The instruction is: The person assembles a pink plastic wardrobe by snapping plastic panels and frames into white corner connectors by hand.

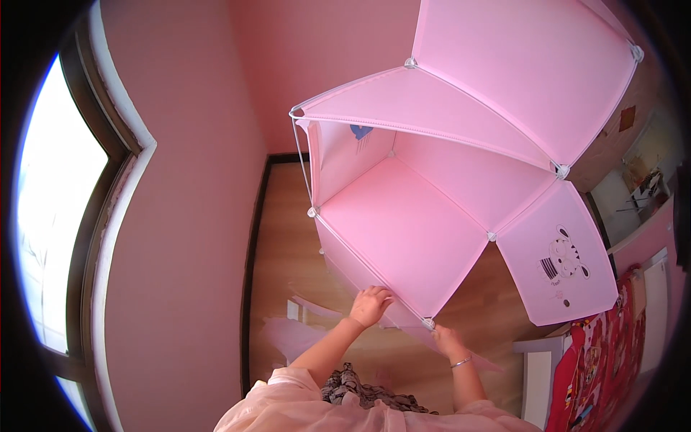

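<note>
A pink panel storage cabinet [403,223], built of plastic sheets in white wire frames, stands before me with an open compartment. Round white connectors join its corners. My left hand [371,305] has its fingers bent over the front edge of the lower panel. At that edge's right end is a white corner connector [429,323], where my right hand [450,343] is closed on the panel corner; its fingertips are partly hidden. To the right hangs a pink door panel [556,259] printed with a cartoon animal, swung outward.
A pink wall [187,216] and a bright window [54,209] lie to the left. Loose translucent sheets [291,337] rest on the wood floor [281,252] near my left arm. At the lower right are a red patterned cloth [586,374] and a white furniture edge [536,381].
</note>
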Available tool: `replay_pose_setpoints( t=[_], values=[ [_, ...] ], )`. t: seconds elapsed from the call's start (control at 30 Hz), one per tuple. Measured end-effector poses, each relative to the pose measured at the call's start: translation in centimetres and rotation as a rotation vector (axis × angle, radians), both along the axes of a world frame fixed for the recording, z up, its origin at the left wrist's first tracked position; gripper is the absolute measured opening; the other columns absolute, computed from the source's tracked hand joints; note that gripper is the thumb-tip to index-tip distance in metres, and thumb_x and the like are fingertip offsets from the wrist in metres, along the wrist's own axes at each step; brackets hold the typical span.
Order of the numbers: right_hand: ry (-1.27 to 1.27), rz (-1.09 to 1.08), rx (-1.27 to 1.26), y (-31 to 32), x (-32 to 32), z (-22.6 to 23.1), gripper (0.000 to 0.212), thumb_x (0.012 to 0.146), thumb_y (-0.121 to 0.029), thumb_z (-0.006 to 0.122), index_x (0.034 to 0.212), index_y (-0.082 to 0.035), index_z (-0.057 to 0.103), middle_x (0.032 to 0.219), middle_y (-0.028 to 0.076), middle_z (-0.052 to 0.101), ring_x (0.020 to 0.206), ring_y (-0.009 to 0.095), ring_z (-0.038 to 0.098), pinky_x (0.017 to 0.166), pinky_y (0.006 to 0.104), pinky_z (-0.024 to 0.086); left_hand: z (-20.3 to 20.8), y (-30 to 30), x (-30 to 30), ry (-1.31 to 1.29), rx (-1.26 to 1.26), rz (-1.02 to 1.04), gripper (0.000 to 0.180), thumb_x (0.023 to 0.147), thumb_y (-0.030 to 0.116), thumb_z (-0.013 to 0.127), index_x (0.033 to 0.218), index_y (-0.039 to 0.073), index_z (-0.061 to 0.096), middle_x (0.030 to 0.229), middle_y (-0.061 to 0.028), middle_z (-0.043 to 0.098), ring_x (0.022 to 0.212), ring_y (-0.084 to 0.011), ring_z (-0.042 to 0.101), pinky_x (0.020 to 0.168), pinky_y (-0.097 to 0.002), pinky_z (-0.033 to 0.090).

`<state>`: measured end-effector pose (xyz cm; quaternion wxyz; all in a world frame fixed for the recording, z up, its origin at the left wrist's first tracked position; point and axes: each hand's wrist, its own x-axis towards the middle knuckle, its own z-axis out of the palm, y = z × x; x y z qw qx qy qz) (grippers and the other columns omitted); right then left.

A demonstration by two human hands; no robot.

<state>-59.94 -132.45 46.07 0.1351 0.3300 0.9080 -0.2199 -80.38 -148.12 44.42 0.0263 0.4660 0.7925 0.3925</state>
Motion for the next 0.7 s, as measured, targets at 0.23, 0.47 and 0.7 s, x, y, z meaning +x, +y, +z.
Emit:
replay_pose_setpoints(
  t=[0.23, 0.47, 0.7],
  values=[
    [-0.139, -0.196, 0.006, -1.6, -3.1, 5.5, 0.030, 0.078, -0.025, 0.052, 0.102, -0.006, 0.053, 0.097, 0.019, 0.057, 0.093, 0.033, 0.053, 0.079, 0.0399, 0.042, -1.7, -6.8, -14.1, -0.270, 0.220, 0.507, 0.011, 0.076, 0.014, 0.057, 0.078, 0.004, 0.059, 0.075, -0.0132, 0.057, 0.066, -0.0279, 0.056, 0.060, -0.0356, 0.045],
    [0.204, -0.291, 0.031, -5.9, -8.6, 9.7, 0.028, 0.079, -0.018, 0.051, 0.102, -0.002, 0.053, 0.093, 0.019, 0.058, 0.087, 0.030, 0.057, 0.075, 0.0353, 0.044, -0.8, -8.7, -26.4, -0.397, 0.067, 0.428, 0.023, 0.075, 0.017, 0.057, 0.092, 0.002, 0.057, 0.089, -0.0147, 0.059, 0.078, -0.0267, 0.058, 0.070, -0.0335, 0.046],
    [0.090, -0.226, 0.003, -7.9, -8.4, 6.3, 0.026, 0.080, -0.018, 0.052, 0.100, -0.002, 0.055, 0.091, 0.018, 0.059, 0.084, 0.028, 0.058, 0.074, 0.0328, 0.044, -0.3, -9.8, -28.9, -0.555, 0.047, 0.159, 0.034, 0.079, 0.018, 0.057, 0.107, 0.001, 0.050, 0.092, -0.0096, 0.058, 0.081, -0.0171, 0.057, 0.074, -0.0266, 0.045]
  ],
)
